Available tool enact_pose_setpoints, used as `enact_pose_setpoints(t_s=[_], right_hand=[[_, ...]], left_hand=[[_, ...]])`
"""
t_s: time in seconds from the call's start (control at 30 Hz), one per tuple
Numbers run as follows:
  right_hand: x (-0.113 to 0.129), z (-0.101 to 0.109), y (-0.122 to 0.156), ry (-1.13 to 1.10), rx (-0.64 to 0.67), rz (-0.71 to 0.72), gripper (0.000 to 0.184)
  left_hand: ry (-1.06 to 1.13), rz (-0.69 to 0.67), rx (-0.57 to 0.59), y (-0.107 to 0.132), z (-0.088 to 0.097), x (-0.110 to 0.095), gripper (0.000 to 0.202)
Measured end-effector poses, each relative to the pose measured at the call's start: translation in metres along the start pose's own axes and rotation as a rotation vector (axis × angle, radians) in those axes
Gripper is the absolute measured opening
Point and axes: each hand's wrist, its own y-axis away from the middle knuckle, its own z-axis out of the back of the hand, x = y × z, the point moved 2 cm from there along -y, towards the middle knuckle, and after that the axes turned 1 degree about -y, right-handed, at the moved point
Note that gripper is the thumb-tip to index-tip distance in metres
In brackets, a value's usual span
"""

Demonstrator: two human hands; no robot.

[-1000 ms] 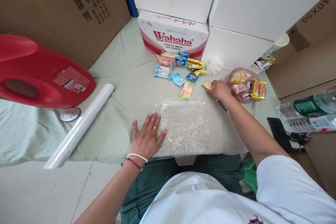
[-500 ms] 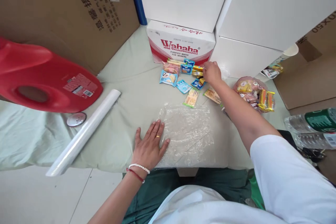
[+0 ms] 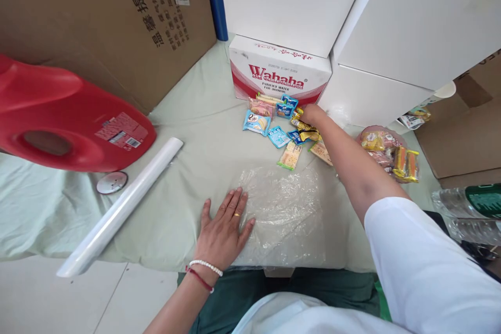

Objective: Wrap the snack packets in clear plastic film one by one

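Jug (image 3: 90, 107), red, with a moulded handle, occupies the far left of the cloth-covered table (image 3: 199, 162), in front of a large cardboard box (image 3: 117, 62). A pale disc (image 3: 111, 182) lies just beside the jug. To the right of the disc, a white roll (image 3: 121, 206) lies diagonally, its near end projecting past the table edge. My left hand (image 3: 222, 229) is laid flat, palm down; its grip is wide, the fingers are spread, and it holds nothing. Its thumb rests on the left margin of a clear plastic sheet (image 3: 287, 214), which is wrinkled and spread at the front of the table. Beyond the sheet, snack packets lie grouped before a carton (image 3: 279, 70) marked Wahaha: a blue-and-white packet (image 3: 256, 123), a light blue packet (image 3: 278, 137), a cracker packet (image 3: 290, 155) and several yellow packets (image 3: 310, 135). My right hand (image 3: 312, 114) is at the yellow packets; its fingertips are hidden, so I cannot tell whether that grip is wide, narrow or holding one. A second cracker packet (image 3: 319, 151) is partly covered by my forearm (image 3: 346, 159). To the right, a pinkish dish (image 3: 381, 128) holds further packets, and clear bottles (image 3: 454, 201) lie at the far right
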Motion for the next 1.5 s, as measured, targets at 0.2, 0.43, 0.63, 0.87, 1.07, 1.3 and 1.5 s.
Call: enact_pose_setpoints(t_s=[0.2, 0.43, 0.63, 0.87, 1.07, 1.3, 1.5], right_hand=[[-0.001, 0.006, 0.049, 0.077, -0.143, -0.12, 0.042], [-0.014, 0.033, 0.164, -0.166, -0.36, -0.01, 0.038], [0.039, -0.011, 0.263, -0.574, 0.119, 0.381, 0.03], [0.062, -0.064, 0.307, -0.489, 0.237, 0.639, 0.046], [-0.005, -0.05, 0.295, -0.407, 0.058, 0.239, 0.046], [0.024, -0.026, 0.3, -0.571, 0.002, 0.444, 0.05], [0.085, -0.045, 0.313, -0.053, -0.035, 0.528, 0.051]], left_hand=[[-0.001, 0.003, 0.013, -0.001, -0.001, 0.001, 0.065], [-0.003, 0.006, 0.021, -0.001, -0.001, 0.001, 0.066], [-0.034, -0.005, 0.023, -0.002, -0.005, 0.002, 0.071], [-0.063, -0.012, 0.006, -0.002, -0.006, 0.002, 0.07], [-0.05, 0.013, 0.039, -0.002, -0.005, -0.004, 0.071], [-0.057, 0.047, 0.104, 0.0, -0.004, -0.006, 0.073], [-0.032, 0.041, 0.087, -0.001, -0.003, -0.006, 0.074]])
